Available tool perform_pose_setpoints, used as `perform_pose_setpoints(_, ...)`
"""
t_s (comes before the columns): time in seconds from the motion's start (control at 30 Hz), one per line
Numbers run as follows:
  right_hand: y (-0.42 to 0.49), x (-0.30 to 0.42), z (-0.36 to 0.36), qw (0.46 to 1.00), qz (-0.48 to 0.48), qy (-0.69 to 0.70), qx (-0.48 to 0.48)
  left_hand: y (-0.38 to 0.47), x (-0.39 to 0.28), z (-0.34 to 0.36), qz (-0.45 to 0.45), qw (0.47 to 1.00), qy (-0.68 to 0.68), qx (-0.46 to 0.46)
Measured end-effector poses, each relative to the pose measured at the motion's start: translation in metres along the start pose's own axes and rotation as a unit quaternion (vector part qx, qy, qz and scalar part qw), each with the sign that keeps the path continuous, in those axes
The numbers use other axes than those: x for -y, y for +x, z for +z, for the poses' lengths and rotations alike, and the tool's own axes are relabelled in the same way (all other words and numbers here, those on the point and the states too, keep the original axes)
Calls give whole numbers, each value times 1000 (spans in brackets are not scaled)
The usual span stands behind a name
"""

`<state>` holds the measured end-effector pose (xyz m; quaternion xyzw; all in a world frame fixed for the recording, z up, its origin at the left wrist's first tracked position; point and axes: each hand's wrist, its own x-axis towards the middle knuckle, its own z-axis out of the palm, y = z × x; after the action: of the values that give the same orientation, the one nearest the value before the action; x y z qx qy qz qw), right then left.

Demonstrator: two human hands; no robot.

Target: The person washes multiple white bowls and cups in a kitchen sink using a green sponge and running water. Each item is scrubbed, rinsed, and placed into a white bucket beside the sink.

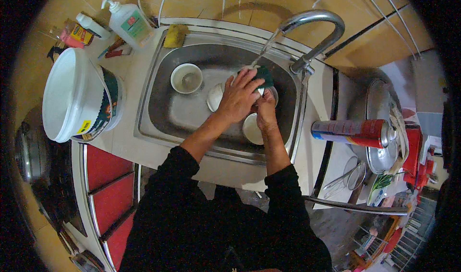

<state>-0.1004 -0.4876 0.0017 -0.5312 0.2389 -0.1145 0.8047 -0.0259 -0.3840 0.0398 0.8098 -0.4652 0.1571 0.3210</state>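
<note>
My left hand (pixel 236 100) is spread over a dark green scouring pad (pixel 265 78), its fingers against it under the running water. My right hand (pixel 266 109) is curled just below, with a small white object (pixel 261 91) at its fingertips. Most of that object is hidden, so its kind cannot be told. Below my hands sits a pale bowl (pixel 253 129), partly covered by my right wrist. Another white bowl (pixel 215 98) shows to the left of my left hand. Farther left, a white cup-like bowl (pixel 186 78) stands upright in the steel sink (pixel 187 109).
A chrome faucet (pixel 320 16) arches over the sink from the right. A yellow sponge (pixel 175 36) rests on the back-left rim. Left are a white bucket (pixel 81 91) and a pump bottle (pixel 130 27). On the right lie a spray can (pixel 349 132) and a wire strainer (pixel 356 177).
</note>
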Motion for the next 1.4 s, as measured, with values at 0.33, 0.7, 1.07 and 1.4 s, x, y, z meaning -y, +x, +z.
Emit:
perform_pose_setpoints(0.33,18,-13,-24,977,-167,-133,17,1,-14,10,-8,998,-16,55)
perform_pose_setpoints(0.7,-19,16,1,986,-11,148,81,-6,43,8,-515,659,-548,-9)
perform_pose_setpoints(1.07,6,-4,3,979,-6,203,10,-3,-6,-2,-47,999,-26,7)
perform_pose_setpoints(1.4,4,-13,5,923,5,384,-2,-15,2,11,-112,987,-117,-4)
